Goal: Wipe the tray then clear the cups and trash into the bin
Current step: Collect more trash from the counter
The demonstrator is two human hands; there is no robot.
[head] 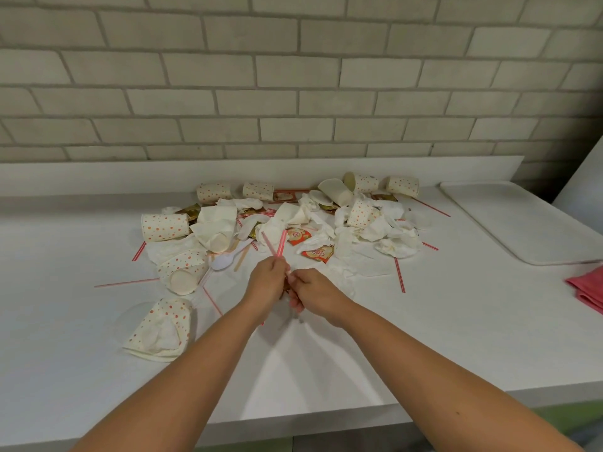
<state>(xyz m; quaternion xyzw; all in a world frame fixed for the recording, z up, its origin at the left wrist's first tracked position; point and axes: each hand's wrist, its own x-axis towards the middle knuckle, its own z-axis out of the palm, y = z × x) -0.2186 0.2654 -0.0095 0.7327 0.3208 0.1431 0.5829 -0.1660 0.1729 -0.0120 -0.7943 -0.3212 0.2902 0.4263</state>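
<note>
A heap of dotted paper cups (164, 226), crumpled napkins (388, 230), red sachets (318, 253), a white plastic spoon (225, 260) and thin red straws (399, 278) covers the middle of the white counter. My left hand (266, 282) and my right hand (313, 293) meet in front of the heap. Both are shut on a small bundle of red straws (277, 244) whose ends stick up above my left fist. A white tray (522, 220) lies at the right. No bin is in view.
A pink cloth (587, 288) lies at the right edge, just in front of the tray. A crushed dotted cup (161, 327) sits near left of my arms. A brick wall backs the counter (326, 353), whose front edge runs below my forearms.
</note>
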